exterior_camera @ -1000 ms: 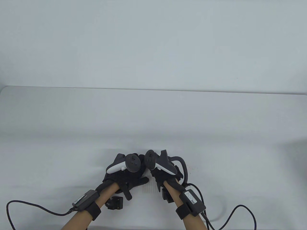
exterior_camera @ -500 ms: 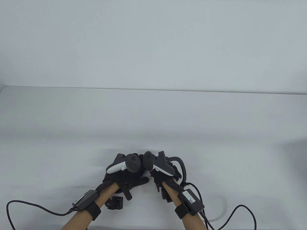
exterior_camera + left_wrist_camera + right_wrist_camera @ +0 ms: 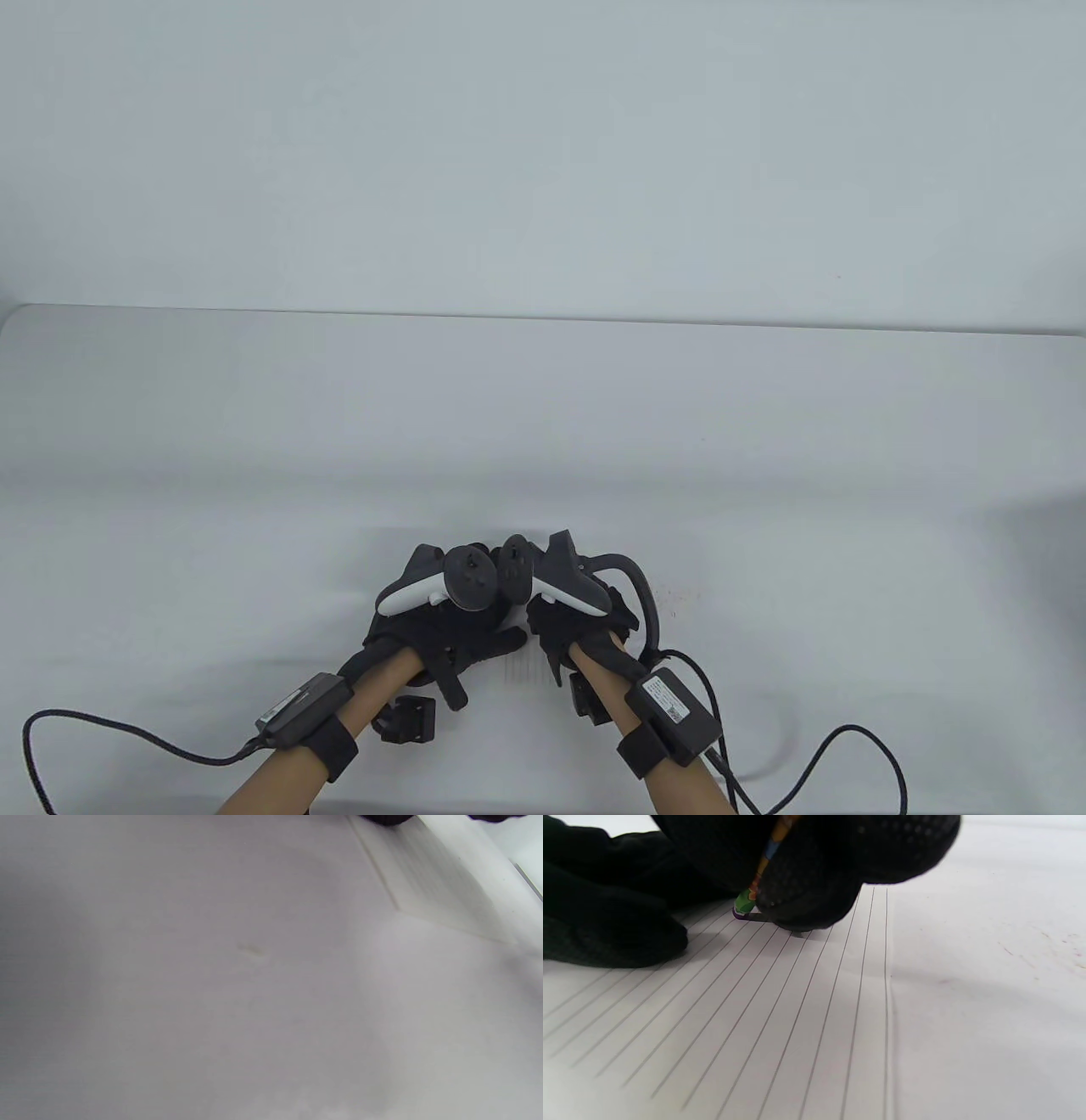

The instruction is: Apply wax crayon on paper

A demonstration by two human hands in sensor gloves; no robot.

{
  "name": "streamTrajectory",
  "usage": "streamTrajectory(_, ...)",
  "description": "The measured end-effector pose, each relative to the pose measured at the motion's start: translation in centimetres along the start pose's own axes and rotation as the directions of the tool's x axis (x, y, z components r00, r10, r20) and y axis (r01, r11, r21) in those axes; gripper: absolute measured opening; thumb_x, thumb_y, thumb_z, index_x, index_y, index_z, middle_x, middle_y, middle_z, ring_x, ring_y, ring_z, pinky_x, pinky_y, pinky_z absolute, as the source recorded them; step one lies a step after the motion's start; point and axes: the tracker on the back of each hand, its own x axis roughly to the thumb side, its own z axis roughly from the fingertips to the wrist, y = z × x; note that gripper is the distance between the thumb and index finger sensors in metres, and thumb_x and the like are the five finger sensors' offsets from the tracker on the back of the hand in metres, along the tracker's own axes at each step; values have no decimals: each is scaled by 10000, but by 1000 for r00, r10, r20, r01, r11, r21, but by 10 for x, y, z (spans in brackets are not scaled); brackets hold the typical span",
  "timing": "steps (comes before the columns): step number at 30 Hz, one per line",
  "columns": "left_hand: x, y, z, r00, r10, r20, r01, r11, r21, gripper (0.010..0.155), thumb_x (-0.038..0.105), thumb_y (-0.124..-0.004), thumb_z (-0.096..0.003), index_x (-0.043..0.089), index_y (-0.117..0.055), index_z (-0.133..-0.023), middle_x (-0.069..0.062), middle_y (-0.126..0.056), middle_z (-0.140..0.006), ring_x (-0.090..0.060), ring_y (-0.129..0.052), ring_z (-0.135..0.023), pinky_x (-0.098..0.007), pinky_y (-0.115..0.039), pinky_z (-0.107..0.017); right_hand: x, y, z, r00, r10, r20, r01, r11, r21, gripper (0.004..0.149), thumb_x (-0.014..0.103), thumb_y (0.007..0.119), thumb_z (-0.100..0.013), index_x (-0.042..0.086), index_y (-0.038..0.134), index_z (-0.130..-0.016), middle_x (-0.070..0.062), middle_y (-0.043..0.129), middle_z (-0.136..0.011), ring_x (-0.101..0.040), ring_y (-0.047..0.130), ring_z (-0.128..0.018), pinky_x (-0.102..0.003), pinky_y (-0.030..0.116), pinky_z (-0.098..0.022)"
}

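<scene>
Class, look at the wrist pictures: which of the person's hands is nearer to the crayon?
The right hand. It grips the crayon, whose tip touches the lined paper. The left hand lies on the paper beside it, apart from the crayon.

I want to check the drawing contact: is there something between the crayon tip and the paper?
Nothing visible: the right hand holds the crayon with its tip down on the lined paper.
</scene>
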Motion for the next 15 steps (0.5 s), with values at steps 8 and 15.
streamTrajectory(8,0,0,0,1000,0,0,0,1000,0,765,593,-435,-598,454,192,-1015,215,342,-1048,-107,418,-941,-480,316,-587,7,2,12,998,42,37,-46,993,113,393,298,747,-543,167,774,-913,-126,863,-781,-136,927,-437,-300,813,-303)
streamTrajectory(15,0,0,0,1000,0,0,0,1000,0,766,595,-435,-595,456,191,-1014,219,341,-1047,-105,417,-941,-480,316,-587,12,4,19,996,65,69,-77,980,185,391,297,753,-540,170,780,-909,-124,870,-779,-139,926,-441,-302,811,-308)
